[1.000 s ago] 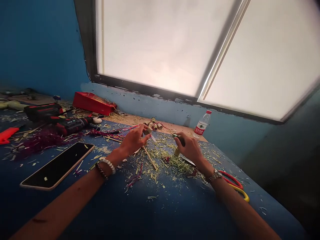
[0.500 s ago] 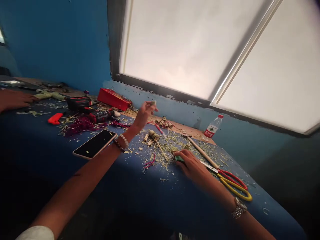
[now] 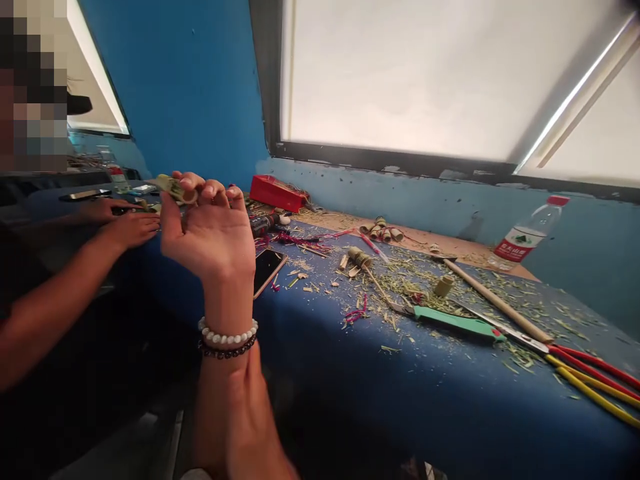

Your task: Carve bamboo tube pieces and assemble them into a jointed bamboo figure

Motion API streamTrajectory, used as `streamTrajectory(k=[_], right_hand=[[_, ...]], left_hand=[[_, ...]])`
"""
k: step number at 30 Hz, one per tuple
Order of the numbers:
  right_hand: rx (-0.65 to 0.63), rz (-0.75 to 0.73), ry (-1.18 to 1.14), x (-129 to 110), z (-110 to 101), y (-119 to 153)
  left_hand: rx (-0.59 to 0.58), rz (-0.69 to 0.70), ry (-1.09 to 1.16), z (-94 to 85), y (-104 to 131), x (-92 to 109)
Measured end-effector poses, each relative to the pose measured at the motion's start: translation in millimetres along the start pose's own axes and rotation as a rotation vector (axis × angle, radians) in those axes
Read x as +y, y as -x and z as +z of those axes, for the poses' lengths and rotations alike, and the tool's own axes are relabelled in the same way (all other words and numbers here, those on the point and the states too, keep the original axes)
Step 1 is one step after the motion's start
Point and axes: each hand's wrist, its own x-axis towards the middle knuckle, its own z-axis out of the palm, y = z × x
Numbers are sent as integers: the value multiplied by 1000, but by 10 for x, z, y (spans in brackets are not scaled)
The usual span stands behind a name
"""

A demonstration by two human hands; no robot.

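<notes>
My left hand (image 3: 213, 230) is raised, palm toward me, with thumb and fingers closed on a short hollow bamboo piece (image 3: 177, 190). White and dark bead bracelets circle its wrist. My right hand (image 3: 253, 413), somewhat blurred, lies against the left forearm below the bracelets, fingers extended upward and holding no tool. On the blue-covered table (image 3: 340, 360) lies a green-handled tool (image 3: 457, 323) with a short metal tip. Near it are a bamboo tube with a thin stick (image 3: 360, 258) and a small upright bamboo piece (image 3: 444, 286).
Large red-and-yellow-handled scissors (image 3: 590, 373), a hammer (image 3: 500, 303) and a water bottle (image 3: 523, 240) are at right. Several bamboo tubes (image 3: 383, 230) and a red box (image 3: 277, 193) stand behind. A phone (image 3: 269, 270) lies beside my left hand. Another person's hands (image 3: 127, 228) work at left.
The view has turned left. My left hand has come up closer with the bamboo piece. My right hand has let go of the green-handled tool and moved onto my left forearm.
</notes>
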Motion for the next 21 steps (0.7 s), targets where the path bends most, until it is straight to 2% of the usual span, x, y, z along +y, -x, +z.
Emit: streamTrajectory(k=[3,6,8,10,13,15,16,18,19,20,21], right_hand=[[-115,131,100,237,32,204],[-229,300,55,570,-90,374],[-118,522,-80,752,-101,373],[-31,642,-244,784,-14,292],[-76,547,-448,516,142,105],[-49,398,-464,283,142,2],[11,319,-437,203,106,-26],[135,158,-260,165,-6,-23],[116,93,-107,201,-68,3],[23,25,76,260,-131,43],[-147,-35,261,327,-191,92]], left_hand=[[62,-17,-78,-104,-68,86],[147,18,72,-153,-116,120],[172,43,183,-150,-92,100],[179,55,197,-132,-15,52],[183,37,118,-92,161,-14],[172,4,80,-55,269,-19],[162,-5,76,-35,310,-9],[148,29,107,6,362,19],[141,32,120,25,376,33],[141,32,136,40,385,47],[138,10,144,50,391,60]])
